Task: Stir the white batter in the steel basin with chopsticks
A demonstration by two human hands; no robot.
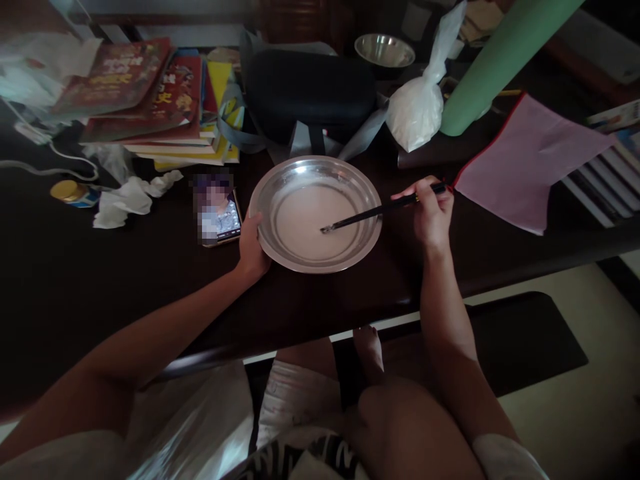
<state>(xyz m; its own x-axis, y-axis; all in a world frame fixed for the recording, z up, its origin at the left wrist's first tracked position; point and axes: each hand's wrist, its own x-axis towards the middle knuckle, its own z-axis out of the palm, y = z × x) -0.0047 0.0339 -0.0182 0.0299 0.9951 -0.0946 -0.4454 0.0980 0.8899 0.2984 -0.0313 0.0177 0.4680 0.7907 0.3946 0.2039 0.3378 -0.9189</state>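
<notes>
A wide metal bowl (367, 243) rests on the dark table close to its front edge, holding a pale, milky liquid (305, 223). My left hand (251, 248) grips the bowl's left rim, fingers partly hidden behind and under it. In my right hand (434, 213), to the right of the bowl, is a pair of black chopsticks (380, 210). Their tips reach over the bowl's middle, at the liquid's surface, with some pale stuff on them. Whether the tips dip in, I cannot tell. A phone (217, 210) with a lit screen lies just left of my left hand.
Behind the bowl sits a black case (311, 93). A tied bag of white powder (416, 117), a green cylinder (500, 73) and a pink cloth (525, 167) are at the right. Stacked books (145, 100), crumpled tissues (125, 200) and a small jar (75, 193) stand left. Another metal bowl (385, 50) is farther back.
</notes>
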